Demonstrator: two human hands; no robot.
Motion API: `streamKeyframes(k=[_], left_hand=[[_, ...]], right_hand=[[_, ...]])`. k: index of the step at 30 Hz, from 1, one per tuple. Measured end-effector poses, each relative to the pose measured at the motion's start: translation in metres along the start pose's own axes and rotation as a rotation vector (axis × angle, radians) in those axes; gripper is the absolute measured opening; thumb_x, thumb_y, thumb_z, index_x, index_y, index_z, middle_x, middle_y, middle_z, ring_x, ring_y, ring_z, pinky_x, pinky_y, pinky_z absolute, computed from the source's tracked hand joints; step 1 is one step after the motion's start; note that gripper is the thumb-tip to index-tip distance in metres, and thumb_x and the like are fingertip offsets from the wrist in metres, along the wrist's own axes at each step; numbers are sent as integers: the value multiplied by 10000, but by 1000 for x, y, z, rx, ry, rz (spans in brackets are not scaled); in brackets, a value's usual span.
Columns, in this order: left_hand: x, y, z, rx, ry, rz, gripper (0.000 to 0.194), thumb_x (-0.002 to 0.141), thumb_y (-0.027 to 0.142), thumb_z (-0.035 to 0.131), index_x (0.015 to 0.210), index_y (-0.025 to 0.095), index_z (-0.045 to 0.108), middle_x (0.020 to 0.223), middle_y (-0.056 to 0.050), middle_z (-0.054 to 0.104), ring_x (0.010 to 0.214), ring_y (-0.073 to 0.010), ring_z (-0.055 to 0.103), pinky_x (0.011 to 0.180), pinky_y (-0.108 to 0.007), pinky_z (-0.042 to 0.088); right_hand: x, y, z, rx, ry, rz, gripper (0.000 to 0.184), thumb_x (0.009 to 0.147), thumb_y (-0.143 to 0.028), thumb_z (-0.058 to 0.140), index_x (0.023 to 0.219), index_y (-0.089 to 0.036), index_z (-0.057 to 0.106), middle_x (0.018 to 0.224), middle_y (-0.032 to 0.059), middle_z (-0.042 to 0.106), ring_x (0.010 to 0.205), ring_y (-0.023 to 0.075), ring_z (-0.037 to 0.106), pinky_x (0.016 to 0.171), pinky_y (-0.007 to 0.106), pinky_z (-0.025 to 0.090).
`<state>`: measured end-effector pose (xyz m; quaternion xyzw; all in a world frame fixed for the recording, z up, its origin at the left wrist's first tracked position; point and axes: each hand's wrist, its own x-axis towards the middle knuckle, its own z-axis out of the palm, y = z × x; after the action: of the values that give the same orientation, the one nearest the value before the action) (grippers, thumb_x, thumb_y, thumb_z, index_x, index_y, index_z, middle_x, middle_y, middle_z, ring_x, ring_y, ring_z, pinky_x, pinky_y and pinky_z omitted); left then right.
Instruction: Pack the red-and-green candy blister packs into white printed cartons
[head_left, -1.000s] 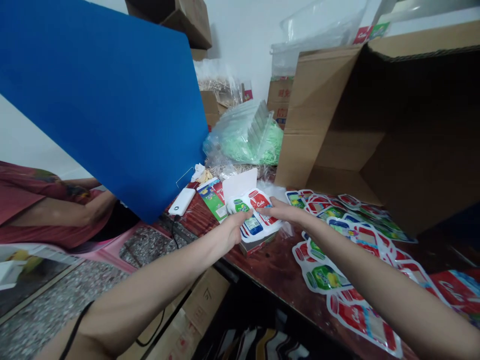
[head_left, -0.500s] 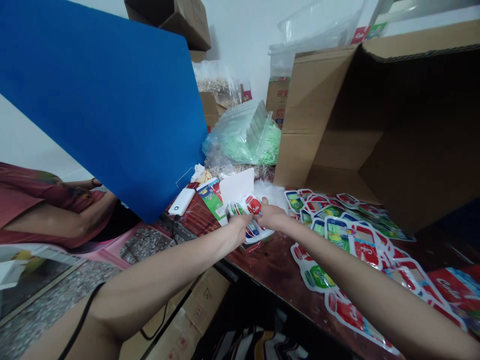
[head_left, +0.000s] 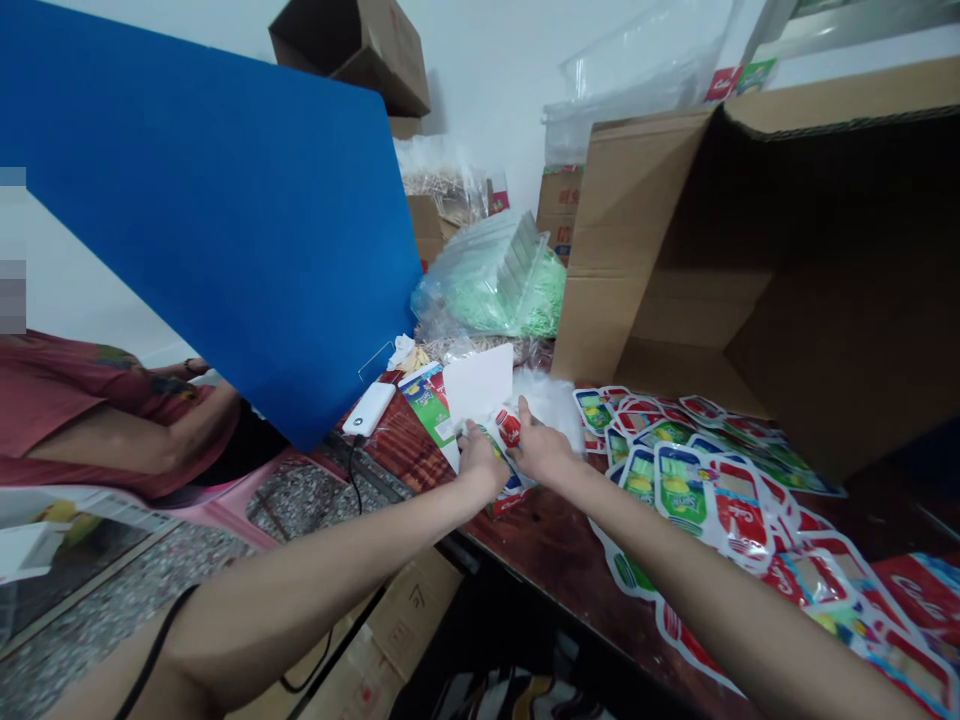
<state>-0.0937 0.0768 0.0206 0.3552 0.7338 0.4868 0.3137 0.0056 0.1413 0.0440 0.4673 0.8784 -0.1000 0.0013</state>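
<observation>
A small open printed box (head_left: 424, 400) lies on the dark red table, its white flap (head_left: 480, 380) standing up. Over it, my left hand (head_left: 482, 465) grips the left side of a red-and-white Cola pouch (head_left: 508, 428), thumb upward. On the pouch's other side is my right hand (head_left: 541, 445), its thumb also raised and its fingers curled at the edge. The pouch's lower part and several fingertips are hidden. To the right, several flat pouches with white borders (head_left: 682, 490), in green and red, lie spread out and overlapping.
A large open carton (head_left: 622, 240) stands at the right rear. Behind the box are clear plastic trays (head_left: 495, 265) and green shredded filler (head_left: 544, 300). A white power bank (head_left: 370, 408) with a cable lies at left, near a blue panel (head_left: 225, 200). A person (head_left: 112, 420) sits beyond.
Both hands have shifted slightly and pressed lower over the box with the pouch. My left thumb now points up, and the pouch sits deeper between the hands.
</observation>
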Motion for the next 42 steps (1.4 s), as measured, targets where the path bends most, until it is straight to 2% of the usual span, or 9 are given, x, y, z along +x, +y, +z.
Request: streamKeyframes(k=[4, 8, 14, 16, 19, 22, 27, 32, 42], left_hand=[[-21, 11, -20, 518, -29, 337, 675, 654, -5, 593, 1308, 96, 462, 1449, -218, 327, 1415, -391, 178, 1136, -518, 181], [-26, 2, -35, 908, -5, 440, 328, 785, 200, 577, 1105, 131, 604, 1206, -178, 502, 1246, -383, 405, 1032, -535, 336], [-27, -30, -29, 571, 110, 465, 297, 856, 219, 497, 1134, 171, 591, 1357, -145, 388, 1260, -299, 445, 1026, -441, 404], [-24, -38, -26, 452, 119, 483, 255, 854, 191, 492, 1073, 184, 623, 1377, -130, 390, 1292, -287, 432, 1037, -432, 405], [-7, -46, -33, 309, 84, 527, 259, 786, 99, 532, 1000, 184, 652, 1358, -118, 445, 1292, -264, 448, 1061, -420, 390], [12, -45, -49, 221, -28, 598, 285, 736, 51, 565, 968, 184, 661, 1294, -102, 533, 1224, -232, 519, 1049, -403, 408], [2, -15, -56, 526, -74, 766, 211, 884, 206, 510, 1014, 198, 675, 1149, -88, 654, 1238, -261, 503, 1089, -490, 343], [-22, 7, -25, 767, -390, 923, 372, 965, 288, 364, 1288, 249, 544, 1460, -54, 440, 1426, -267, 243, 1132, -514, 258], [-9, -10, -5, 876, -559, 752, 486, 923, 302, 440, 1406, 242, 416, 1524, -103, 328, 1414, -348, 252, 1100, -585, 240]], right_hand=[[-14, 5, 16, -136, 261, -186, 557, 919, -229, 459, 1452, -170, 310, 1357, 206, 456, 996, 292, 603, 725, 357, 517], [-15, 12, 28, -187, 327, -332, 376, 925, -282, 478, 1261, -134, 557, 1389, 193, 442, 1186, 360, 437, 810, 428, 510], [-9, 22, 28, -186, 360, -279, 402, 945, -356, 443, 1262, -150, 582, 1391, 144, 491, 1294, 405, 349, 969, 541, 390], [-11, 23, 26, -127, 298, -225, 427, 952, -365, 422, 1310, -167, 546, 1478, 116, 398, 1218, 384, 459, 936, 518, 430], [-22, 21, 27, -21, 195, -142, 479, 957, -375, 400, 1362, -135, 487, 1536, 144, 277, 996, 311, 620, 835, 451, 510], [-42, 21, 31, 128, 243, -83, 491, 961, -401, 379, 1356, -129, 481, 1504, 175, 315, 1056, 322, 611, 845, 449, 522], [-68, 37, 56, 593, 512, 1, 679, 893, -522, 490, 1460, -205, 292, 1417, 146, 411, 1268, 286, 471, 988, 440, 462], [-69, 46, 90, 890, 346, 30, 706, 931, -526, 404, 1508, -188, 177, 1561, 123, 209, 1449, 254, 163, 1167, 499, 192], [-61, 49, 85, 658, 322, -202, 616, 988, -306, 278, 1526, -248, -14, 1595, 72, 67, 1462, 198, 80, 1183, 484, 169]])
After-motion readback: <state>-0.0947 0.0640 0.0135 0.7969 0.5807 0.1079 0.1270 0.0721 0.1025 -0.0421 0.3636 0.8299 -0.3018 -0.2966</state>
